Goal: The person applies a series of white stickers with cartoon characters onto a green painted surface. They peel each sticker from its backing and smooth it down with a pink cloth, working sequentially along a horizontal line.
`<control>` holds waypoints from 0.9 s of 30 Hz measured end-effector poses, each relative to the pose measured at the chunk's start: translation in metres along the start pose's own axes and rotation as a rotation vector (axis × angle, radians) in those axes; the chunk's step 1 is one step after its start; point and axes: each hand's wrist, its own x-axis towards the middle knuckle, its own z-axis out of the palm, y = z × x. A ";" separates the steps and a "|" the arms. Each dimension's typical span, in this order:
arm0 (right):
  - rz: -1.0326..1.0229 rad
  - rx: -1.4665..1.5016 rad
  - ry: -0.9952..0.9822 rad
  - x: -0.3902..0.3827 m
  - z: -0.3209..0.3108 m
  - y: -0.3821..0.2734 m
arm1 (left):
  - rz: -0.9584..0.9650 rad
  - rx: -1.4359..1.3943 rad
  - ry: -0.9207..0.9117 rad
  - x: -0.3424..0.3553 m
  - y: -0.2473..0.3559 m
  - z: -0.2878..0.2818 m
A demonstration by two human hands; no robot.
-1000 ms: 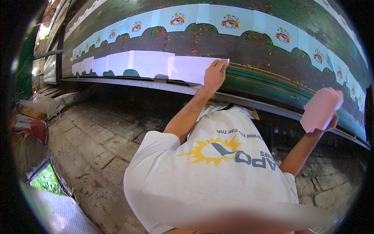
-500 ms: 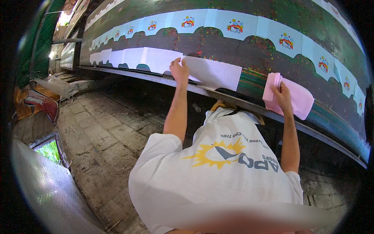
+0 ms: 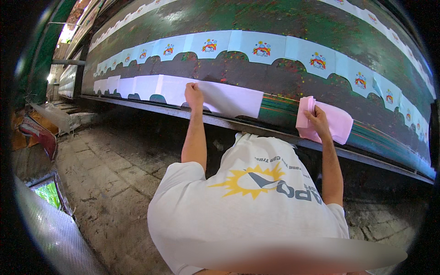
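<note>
Right of centre in the frame, we see the right hand (image 3: pixel 318 120) with its fingers closed around a small stack of pink sheets (image 3: pixel 337 123), pressing the stack against the dark green printing table (image 3: pixel 284 18). Upper centre, the left hand (image 3: pixel 194 95) lies with its fingers bent on the top edge of a white sheet (image 3: pixel 231 100); whether it pinches the sheet or merely presses it down, we cannot tell. That sheet lies flat on the table and ends a row of white sheets (image 3: pixel 137 85) running toward the upper left of the frame, each with scalloped cut-outs along its lower edge. Between the white sheet and the pink stack a bare stretch of table shows green and orange stripes.

Above both hands, a band of pale blue printed sheets (image 3: pixel 256 46) with small coloured motifs runs the full width of the table. A metal rail (image 3: pixel 151 108) borders the near edge of the table below the sheets. In the lower half of the frame we see the person's white shirt (image 3: pixel 247 206) with a yellow sun emblem, and at lower left a worn stone floor (image 3: pixel 105 183).
</note>
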 end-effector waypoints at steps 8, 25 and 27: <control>0.020 0.001 -0.002 -0.002 0.000 -0.008 | 0.221 0.146 0.046 0.007 0.036 0.010; -0.027 -0.179 0.033 0.001 0.000 -0.001 | 0.359 -0.599 -1.180 -0.194 0.275 0.078; -0.061 -0.135 0.025 -0.001 0.000 -0.001 | 0.351 -0.564 -1.183 -0.197 0.270 0.088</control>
